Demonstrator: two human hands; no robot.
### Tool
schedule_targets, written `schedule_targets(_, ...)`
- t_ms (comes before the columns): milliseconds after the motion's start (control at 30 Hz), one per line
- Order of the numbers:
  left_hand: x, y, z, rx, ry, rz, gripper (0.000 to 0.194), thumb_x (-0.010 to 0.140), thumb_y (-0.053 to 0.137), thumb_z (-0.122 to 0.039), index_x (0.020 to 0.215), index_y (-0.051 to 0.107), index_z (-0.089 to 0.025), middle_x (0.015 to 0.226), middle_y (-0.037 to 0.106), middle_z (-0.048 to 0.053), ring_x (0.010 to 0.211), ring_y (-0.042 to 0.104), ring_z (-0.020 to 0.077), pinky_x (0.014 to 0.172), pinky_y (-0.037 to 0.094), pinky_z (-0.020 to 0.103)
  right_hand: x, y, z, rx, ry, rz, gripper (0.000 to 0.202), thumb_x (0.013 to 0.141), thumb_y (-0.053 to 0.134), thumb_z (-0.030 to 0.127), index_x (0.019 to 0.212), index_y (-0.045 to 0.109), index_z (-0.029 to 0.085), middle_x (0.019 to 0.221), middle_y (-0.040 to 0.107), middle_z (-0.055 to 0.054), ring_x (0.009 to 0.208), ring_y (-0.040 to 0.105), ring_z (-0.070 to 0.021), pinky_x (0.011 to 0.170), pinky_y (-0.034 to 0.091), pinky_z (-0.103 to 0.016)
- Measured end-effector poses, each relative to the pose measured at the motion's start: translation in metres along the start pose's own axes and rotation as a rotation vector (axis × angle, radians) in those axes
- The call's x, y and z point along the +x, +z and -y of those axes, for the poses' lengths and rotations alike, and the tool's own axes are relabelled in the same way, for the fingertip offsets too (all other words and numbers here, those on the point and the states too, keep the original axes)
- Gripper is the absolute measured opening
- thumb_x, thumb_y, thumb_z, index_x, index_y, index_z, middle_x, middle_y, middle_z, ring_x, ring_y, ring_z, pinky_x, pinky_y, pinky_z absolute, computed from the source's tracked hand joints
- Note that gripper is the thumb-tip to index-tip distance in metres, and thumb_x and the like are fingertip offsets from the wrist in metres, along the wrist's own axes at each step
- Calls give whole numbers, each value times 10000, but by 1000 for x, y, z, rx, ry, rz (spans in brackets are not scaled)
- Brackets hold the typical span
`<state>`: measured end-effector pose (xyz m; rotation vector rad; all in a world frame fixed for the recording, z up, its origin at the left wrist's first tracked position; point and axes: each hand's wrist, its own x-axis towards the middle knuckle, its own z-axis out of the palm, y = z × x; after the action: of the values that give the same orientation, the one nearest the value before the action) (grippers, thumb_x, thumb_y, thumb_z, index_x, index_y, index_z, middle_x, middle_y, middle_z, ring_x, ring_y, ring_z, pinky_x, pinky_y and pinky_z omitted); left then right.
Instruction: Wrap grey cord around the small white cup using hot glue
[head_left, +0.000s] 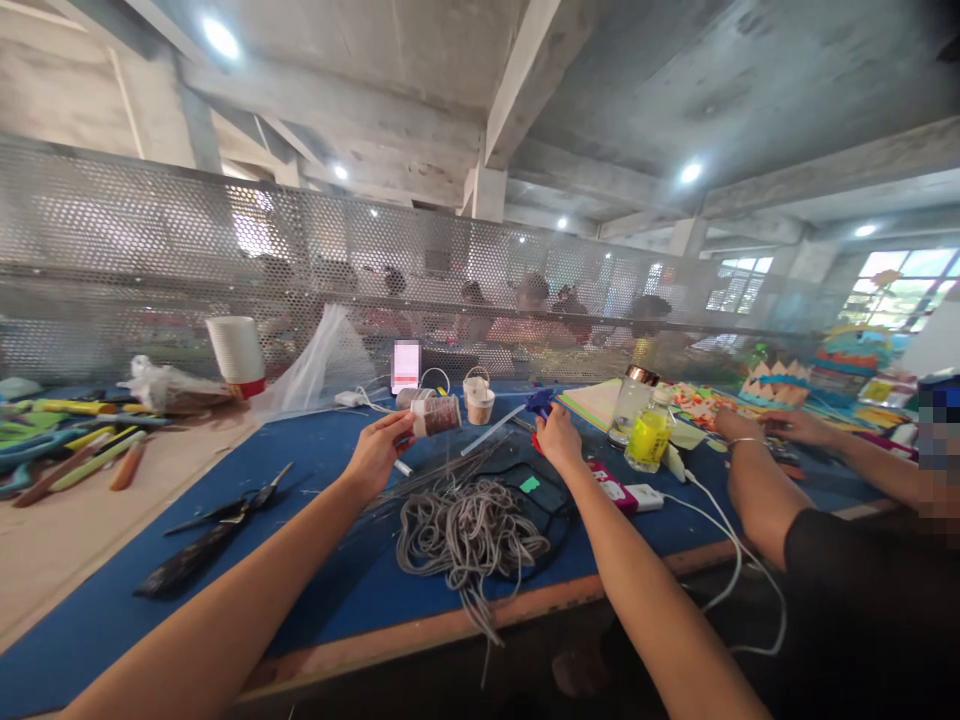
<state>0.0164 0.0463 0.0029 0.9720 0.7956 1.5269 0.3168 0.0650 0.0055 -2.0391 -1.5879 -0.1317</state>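
Observation:
My left hand (381,448) holds a small cup wrapped in brown cord (437,416) by its end, tilted on its side above the blue mat (300,560). My right hand (559,436) is closed around a blue glue gun (538,402), with a clear glue stick (493,430) reaching left from it. Between and behind the hands stands a small pale cup with a handle (478,398). A tangled heap of grey cord (469,535) lies nearer to me, between my forearms.
Black scissors (217,525) lie at left, near paper cups (237,355) and tools. At right are a glass jar (630,405), a yellow bottle (648,438), a power strip (611,487) with white cables, and another person's hands (739,425). Behind stands a perforated screen (300,260).

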Motion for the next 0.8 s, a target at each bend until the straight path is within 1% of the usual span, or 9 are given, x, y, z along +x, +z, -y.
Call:
schedule_targets(133,3,-2,1,1,15,-2,340,568,830,-327,836,725,-145,792,681,40,708,586,128,651,462,236,0,6,-8,-98,9,86,397,927,386,271,1265,391,63,1212,487,-237,1019,611,-264,838,461,-347)
schedule_targets(300,-3,3,2,32,15,43,353,581,822,-345,854,730,-140,845,689,62,740,590,144,660,464,246,-2,15,-12,-141,8,119,359,901,400,207,1216,438,39,1178,505,-246,1027,605,-276,839,466,-363)
schedule_targets(433,-11,11,-2,57,7,73,342,582,820,-355,833,734,-139,821,689,57,736,591,144,669,460,247,-5,18,-12,-186,11,121,348,886,352,130,1203,454,33,1162,521,-258,1061,586,-289,867,449,-405)
schedule_targets(567,-17,16,-4,94,7,110,360,573,819,-386,832,741,-149,811,699,54,722,598,150,666,456,256,-9,19,-10,-222,7,110,355,880,333,109,1199,470,35,1142,545,-257,1064,580,-300,874,434,-447)
schedule_targets(667,-18,18,-3,118,8,132,354,574,817,-394,825,744,-154,813,702,55,729,595,153,674,454,258,-11,16,-9,-241,5,97,347,884,357,125,1194,488,40,1131,560,-253,1066,569,-299,894,409,-471)
schedule_targets(733,-18,18,-2,128,15,140,350,580,815,-394,826,747,-155,821,701,61,743,592,158,682,455,261,-12,12,-7,-241,-9,50,340,887,417,184,1190,507,56,1163,545,-249,1116,525,-318,929,372,-500)
schedule_targets(800,-18,17,0,145,25,150,351,592,809,-395,842,749,-156,840,702,67,759,591,168,692,456,268,-13,6,-1,-159,-77,-46,332,883,481,253,1171,541,100,1189,534,-216,1151,484,-321,952,351,-498)
